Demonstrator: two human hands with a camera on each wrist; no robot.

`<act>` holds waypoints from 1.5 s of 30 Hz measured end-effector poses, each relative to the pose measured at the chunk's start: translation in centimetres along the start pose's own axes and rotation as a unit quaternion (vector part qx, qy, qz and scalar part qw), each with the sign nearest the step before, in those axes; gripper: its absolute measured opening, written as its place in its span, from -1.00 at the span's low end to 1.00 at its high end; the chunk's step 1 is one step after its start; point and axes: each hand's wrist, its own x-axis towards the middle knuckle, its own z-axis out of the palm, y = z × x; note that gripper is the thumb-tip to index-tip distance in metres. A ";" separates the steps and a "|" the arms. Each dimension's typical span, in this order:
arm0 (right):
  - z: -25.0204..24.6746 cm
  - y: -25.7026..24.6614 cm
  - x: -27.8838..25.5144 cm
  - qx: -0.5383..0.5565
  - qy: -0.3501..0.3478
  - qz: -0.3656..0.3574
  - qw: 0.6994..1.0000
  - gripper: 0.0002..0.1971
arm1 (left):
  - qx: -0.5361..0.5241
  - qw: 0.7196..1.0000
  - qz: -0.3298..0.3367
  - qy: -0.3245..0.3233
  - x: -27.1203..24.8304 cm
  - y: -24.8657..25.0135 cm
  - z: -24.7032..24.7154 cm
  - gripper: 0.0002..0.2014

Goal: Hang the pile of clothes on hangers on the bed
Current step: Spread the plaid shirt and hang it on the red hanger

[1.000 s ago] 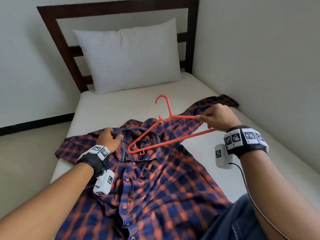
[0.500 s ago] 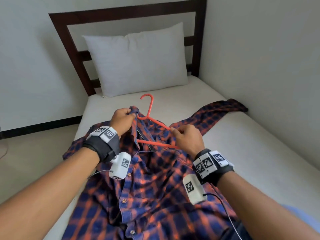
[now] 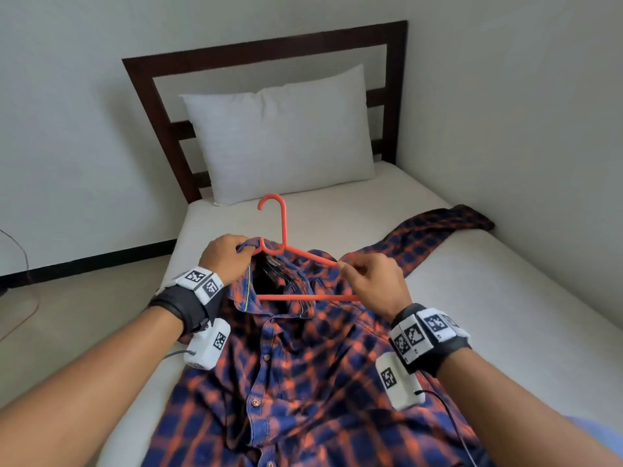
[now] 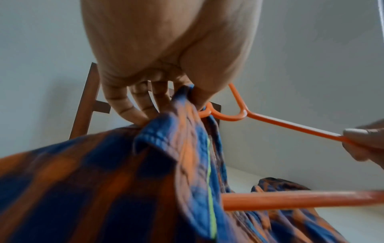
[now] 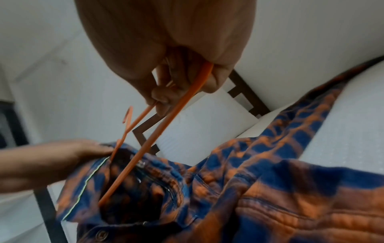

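Left hand (image 3: 226, 257) fingers are pinched on the plaid shirt (image 3: 296, 365) collar (held lifted). An orange hanger (image 3: 305, 257) is gripped by the right hand (image 3: 374, 284).

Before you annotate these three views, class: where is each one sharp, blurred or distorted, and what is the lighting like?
Head view: soft, even light, no glare; the orange plastic hanger and white pillow are sharp, while the blue-and-orange plaid shirt smears toward the bottom edge. Left wrist view: the left hand looms large, and the shirt is blurred. Right wrist view: the horizon is tilted, the right hand soft.
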 end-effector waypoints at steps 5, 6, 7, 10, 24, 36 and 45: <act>0.7 -0.5 -0.1 0.020 0.030 -0.007 0.999 -0.64 | -0.059 0.995 -0.066 0.035 0.4 1.4 -0.6 -0.55; 0.8 -0.6 -0.2 0.025 0.030 -0.012 0.999 -0.64 | -0.101 0.990 -0.093 0.033 0.8 1.5 -0.8 -0.55; 0.9 -0.7 -0.3 0.027 0.028 -0.017 0.999 -0.66 | -0.140 0.984 -0.110 0.029 1.0 1.8 -1.1 -0.58; 0.9 -1.1 -0.6 0.045 0.010 -0.014 0.999 -0.68 | -0.069 0.990 -0.120 -0.001 0.7 2.5 -1.6 -0.65; -1.2 -1.8 -0.6 0.422 -0.223 0.103 0.873 -0.58 | -0.127 0.991 -0.045 0.007 -1.3 3.0 1.2 -0.58; 6.3 -0.4 -1.7 0.188 -0.199 0.130 0.953 -0.62 | -0.215 0.975 -0.006 0.059 -2.2 3.5 0.5 -0.54; 0.0 -3.0 -1.0 0.333 -0.254 0.147 0.896 -0.86 | -0.222 0.965 0.009 0.139 -1.1 1.4 -0.1 -0.63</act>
